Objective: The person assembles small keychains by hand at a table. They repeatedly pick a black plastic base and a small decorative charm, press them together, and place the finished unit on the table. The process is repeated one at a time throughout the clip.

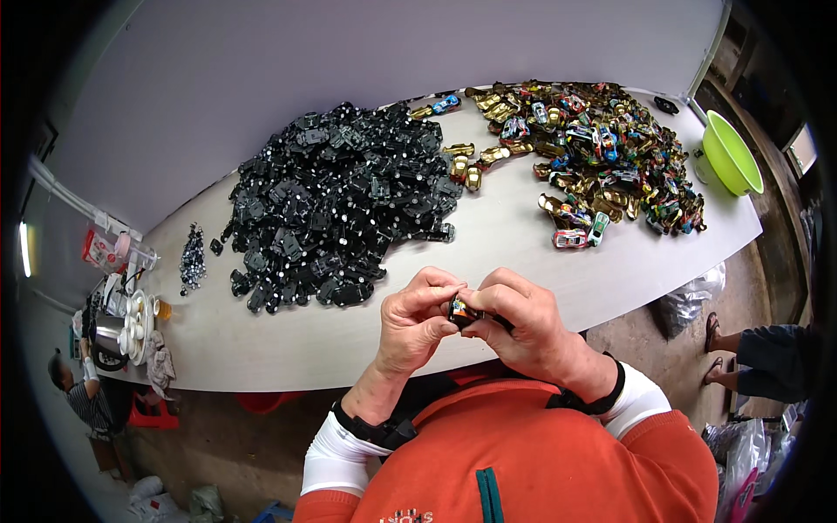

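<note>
A small toy car with a dark body and bright patches is pinched between my two hands above the table's front edge. My left hand grips its left end with thumb and fingers. My right hand closes on the other end, hiding much of the car. Beyond my hands to the left lies a large heap of black toy car chassis. Farther right is a heap of toy car shells, gold and multicoloured. Two loose shells, one red and white and one green, lie at its near edge.
A lime green basin stands at the table's right end. Small shiny parts lie in a pile on the left, near a tray of cups. One person is at the far left; another's legs show at right.
</note>
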### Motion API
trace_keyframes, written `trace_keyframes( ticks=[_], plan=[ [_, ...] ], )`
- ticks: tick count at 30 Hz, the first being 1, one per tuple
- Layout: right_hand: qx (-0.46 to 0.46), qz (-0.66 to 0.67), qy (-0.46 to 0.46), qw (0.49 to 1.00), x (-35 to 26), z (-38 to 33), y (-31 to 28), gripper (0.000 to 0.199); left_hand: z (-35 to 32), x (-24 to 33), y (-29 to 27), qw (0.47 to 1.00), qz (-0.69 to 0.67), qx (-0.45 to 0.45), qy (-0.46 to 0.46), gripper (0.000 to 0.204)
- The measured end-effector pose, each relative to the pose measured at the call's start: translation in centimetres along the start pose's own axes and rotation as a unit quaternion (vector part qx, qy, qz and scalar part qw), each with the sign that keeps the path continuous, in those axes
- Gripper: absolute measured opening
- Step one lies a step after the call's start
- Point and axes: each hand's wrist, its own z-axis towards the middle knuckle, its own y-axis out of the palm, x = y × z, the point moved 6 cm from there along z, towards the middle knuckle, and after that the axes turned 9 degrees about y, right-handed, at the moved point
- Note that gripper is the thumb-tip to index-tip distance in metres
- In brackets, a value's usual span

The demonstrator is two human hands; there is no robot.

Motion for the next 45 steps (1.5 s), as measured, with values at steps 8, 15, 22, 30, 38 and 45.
trace_keyframes(
  ticks=[8,15,22,30,38,45],
  plan=[
    [0.065,0.006,-0.020,0.998,0.1,-0.2,-0.4,0.037,0.1,-0.3,0.1,0.998,0.065,0.007,-0.019,0.044],
    [-0.067,0.199,0.186,0.960,2.4,-0.4,0.6,0.034,0.5,0.4,0.8,0.991,0.050,0.012,-0.121,0.044],
    [-0.105,0.310,0.287,0.901,5.8,-0.9,1.7,0.028,-0.9,-0.6,-1.7,0.981,0.108,0.125,-0.100,0.030],
    [-0.061,0.106,0.274,0.954,6.0,-0.6,2.0,0.018,-1.9,-1.5,-3.0,0.961,0.120,0.166,-0.185,0.016],
    [-0.134,0.190,0.281,0.931,8.0,-1.3,1.4,0.022,-2.9,-2.0,-5.1,0.959,0.006,0.190,-0.209,0.011],
    [-0.123,0.370,0.395,0.832,8.1,-2.0,1.8,0.020,-2.8,-2.3,-4.9,0.954,-0.007,0.183,-0.235,0.011]
  ],
)
